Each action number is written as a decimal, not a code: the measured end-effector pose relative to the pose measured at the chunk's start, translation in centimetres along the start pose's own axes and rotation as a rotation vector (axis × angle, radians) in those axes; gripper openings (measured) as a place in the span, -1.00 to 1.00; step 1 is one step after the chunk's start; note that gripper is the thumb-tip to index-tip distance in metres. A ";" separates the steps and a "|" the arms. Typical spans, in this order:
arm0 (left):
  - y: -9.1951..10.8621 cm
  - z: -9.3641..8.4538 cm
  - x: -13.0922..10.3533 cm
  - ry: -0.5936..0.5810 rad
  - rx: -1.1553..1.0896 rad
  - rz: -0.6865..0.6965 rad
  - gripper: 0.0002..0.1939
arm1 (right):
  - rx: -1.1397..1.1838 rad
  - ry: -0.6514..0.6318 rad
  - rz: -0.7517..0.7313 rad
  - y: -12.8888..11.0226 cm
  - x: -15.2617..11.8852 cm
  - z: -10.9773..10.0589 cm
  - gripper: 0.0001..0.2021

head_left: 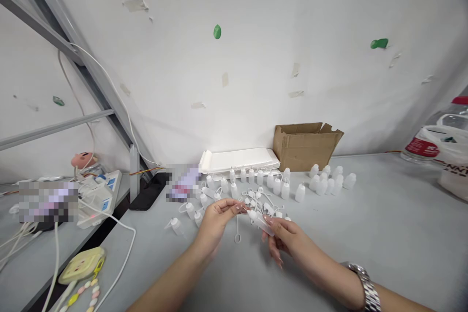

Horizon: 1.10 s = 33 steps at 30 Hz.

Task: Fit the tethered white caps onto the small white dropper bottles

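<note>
Near the middle of the table, my right hand is closed around a small translucent squeeze bottle, tilted with its nozzle toward my left. My left hand pinches at the nozzle tip, and what sits between its fingertips is too small to make out. A thin white strap with a ring end shows just below my left fingers; I cannot tell whether they hold it. Behind my hands lies a pile of white caps with ring straps. Several bottles with thin tips stand around the pile.
Several bottles without tips stand to the right. At the back are a cardboard box and white foam trays. A power strip, cables and a yellow case lie left; a large plastic bottle is far right.
</note>
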<state>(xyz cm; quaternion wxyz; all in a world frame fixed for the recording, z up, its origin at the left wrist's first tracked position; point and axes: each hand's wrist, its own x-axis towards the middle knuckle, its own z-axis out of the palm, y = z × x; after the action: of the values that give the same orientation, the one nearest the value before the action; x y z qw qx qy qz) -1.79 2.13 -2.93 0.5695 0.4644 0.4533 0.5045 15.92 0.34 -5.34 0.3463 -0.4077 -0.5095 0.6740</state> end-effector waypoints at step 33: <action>0.2 0.3 0.2 0.036 -0.339 -0.065 -0.76 | 0.156 -0.085 -0.017 -1.1 -0.7 0.6 -0.52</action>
<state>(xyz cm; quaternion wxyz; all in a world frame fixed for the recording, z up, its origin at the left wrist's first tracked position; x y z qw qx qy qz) -1.53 2.30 -2.68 0.6473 0.3375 0.3865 0.5636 15.78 -0.29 -4.05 0.3606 -0.3463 -0.4731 0.7254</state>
